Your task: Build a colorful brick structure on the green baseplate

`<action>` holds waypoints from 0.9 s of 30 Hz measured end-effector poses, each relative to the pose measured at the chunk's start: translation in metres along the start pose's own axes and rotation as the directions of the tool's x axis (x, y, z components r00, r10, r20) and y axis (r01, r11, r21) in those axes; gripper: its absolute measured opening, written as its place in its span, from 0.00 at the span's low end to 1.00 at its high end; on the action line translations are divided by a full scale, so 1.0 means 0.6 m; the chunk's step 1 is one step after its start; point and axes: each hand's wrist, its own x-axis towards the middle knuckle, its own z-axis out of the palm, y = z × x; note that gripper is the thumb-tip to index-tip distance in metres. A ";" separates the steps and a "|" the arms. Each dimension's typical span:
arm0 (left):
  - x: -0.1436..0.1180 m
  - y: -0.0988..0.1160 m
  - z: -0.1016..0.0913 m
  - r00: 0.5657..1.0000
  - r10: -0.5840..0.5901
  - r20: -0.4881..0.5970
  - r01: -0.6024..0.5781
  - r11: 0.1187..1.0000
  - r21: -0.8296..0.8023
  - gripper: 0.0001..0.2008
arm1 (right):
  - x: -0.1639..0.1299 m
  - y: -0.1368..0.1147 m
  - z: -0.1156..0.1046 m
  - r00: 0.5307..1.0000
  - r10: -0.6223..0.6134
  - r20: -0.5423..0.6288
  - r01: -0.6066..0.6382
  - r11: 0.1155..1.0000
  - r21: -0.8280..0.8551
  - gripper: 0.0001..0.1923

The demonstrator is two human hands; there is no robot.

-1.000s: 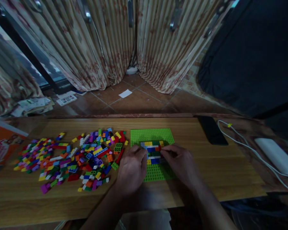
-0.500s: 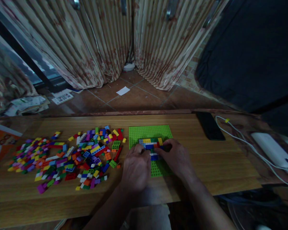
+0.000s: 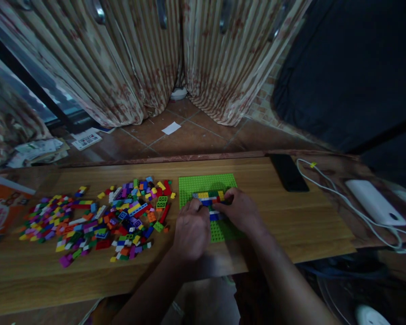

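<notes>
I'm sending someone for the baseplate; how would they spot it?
On the wooden table, find the loose bricks; right of them, the left hand and right hand partly cover a green studded baseplate. Unlike those bricks, it is one broad flat sheet, bearing a multicoloured brick build.

Striped, red-blotched curtains [image 3: 145, 58] hang at twelve o'clock, their hems reaching a brown tiled floor [image 3: 201, 140]. At ten, a dark-framed window [image 3: 61, 98] shows weak bluish light. Between one and two, a strip of brick-patterned wall [image 3: 264, 98] borders a large dark cloth [image 3: 341, 76]. A wood-grain tabletop [image 3: 280, 234] stretches from eight to four; the room is dim
</notes>
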 end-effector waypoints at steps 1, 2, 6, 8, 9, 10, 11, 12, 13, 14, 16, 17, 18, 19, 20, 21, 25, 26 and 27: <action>0.000 0.000 0.000 1.000 -0.002 -0.008 0.001 1.000 -0.015 0.10 | -0.001 -0.001 0.000 1.000 -0.001 -0.001 0.001 1.000 0.002 0.15; 0.000 -0.001 0.000 1.000 -0.005 -0.017 0.005 0.999 -0.036 0.10 | -0.003 0.000 0.000 1.000 0.001 -0.003 -0.001 1.000 0.006 0.15; -0.002 -0.002 0.001 0.998 -0.043 -0.056 0.037 0.992 -0.119 0.11 | 0.000 0.013 -0.001 1.000 -0.008 -0.014 0.009 0.998 0.059 0.17; -0.003 -0.004 0.002 0.996 -0.045 -0.082 0.033 0.988 -0.152 0.10 | 0.005 0.024 -0.005 0.999 -0.047 0.008 0.045 0.987 0.151 0.19; -0.003 -0.006 0.002 0.994 -0.043 -0.100 0.026 0.985 -0.171 0.10 | 0.008 0.029 -0.007 0.998 -0.062 0.018 0.057 0.978 0.203 0.20; -0.003 -0.008 0.000 0.992 -0.044 -0.120 0.021 0.981 -0.192 0.10 | 0.010 0.034 -0.009 0.998 -0.066 0.019 0.060 0.967 0.248 0.21; -0.002 -0.012 -0.002 0.989 -0.053 -0.140 0.022 0.977 -0.214 0.10 | 0.011 0.037 -0.011 0.998 -0.061 0.008 0.057 0.958 0.281 0.21; -0.001 -0.016 -0.005 0.984 -0.068 -0.162 0.028 0.971 -0.237 0.09 | 0.011 0.038 -0.012 0.999 -0.051 -0.014 0.053 0.952 0.300 0.22; 0.001 -0.020 -0.008 0.979 -0.086 -0.182 0.037 0.965 -0.259 0.09 | 0.010 0.038 -0.013 0.998 -0.040 -0.044 0.051 0.950 0.307 0.22; 0.002 -0.024 -0.012 0.974 -0.106 -0.199 0.048 0.959 -0.279 0.09 | 0.008 0.037 -0.013 0.997 -0.034 -0.075 0.056 0.950 0.308 0.22; 0.004 -0.032 -0.020 0.966 -0.142 -0.214 0.070 0.948 -0.312 0.09 | 0.003 0.031 -0.012 0.992 -0.041 -0.119 0.075 0.952 0.298 0.21; 0.005 -0.035 -0.023 0.964 -0.155 -0.215 0.079 0.943 -0.324 0.09 | 0.000 0.027 -0.011 0.990 -0.047 -0.132 0.084 0.955 0.285 0.20; 0.005 -0.038 -0.025 0.965 -0.163 -0.208 0.087 0.939 -0.332 0.10 | -0.003 0.023 -0.010 0.989 -0.054 -0.140 0.091 0.958 0.272 0.19; 0.004 -0.039 -0.026 0.967 -0.165 -0.194 0.092 0.937 -0.338 0.10 | -0.006 0.019 -0.009 0.988 -0.064 -0.142 0.100 0.960 0.260 0.18; 0.004 -0.040 -0.026 0.970 -0.162 -0.179 0.094 0.935 -0.341 0.10 | -0.008 0.016 -0.009 0.987 -0.076 -0.144 0.111 0.961 0.252 0.17; 0.003 -0.039 -0.026 0.974 -0.157 -0.161 0.094 0.935 -0.341 0.10 | -0.009 0.013 -0.009 0.986 -0.088 -0.142 0.121 0.961 0.249 0.17; 0.000 -0.036 -0.019 0.983 -0.148 -0.113 0.106 0.944 -0.313 0.10 | -0.014 0.007 -0.009 0.985 -0.103 -0.137 0.136 0.955 0.264 0.15; -0.001 -0.035 -0.018 0.983 -0.149 -0.108 0.110 0.946 -0.304 0.10 | -0.015 0.006 -0.009 0.985 -0.108 -0.137 0.141 0.953 0.268 0.14; -0.001 -0.034 -0.017 0.984 -0.147 -0.102 0.111 0.949 -0.296 0.10 | -0.017 0.005 -0.009 0.984 -0.117 -0.136 0.150 0.951 0.271 0.13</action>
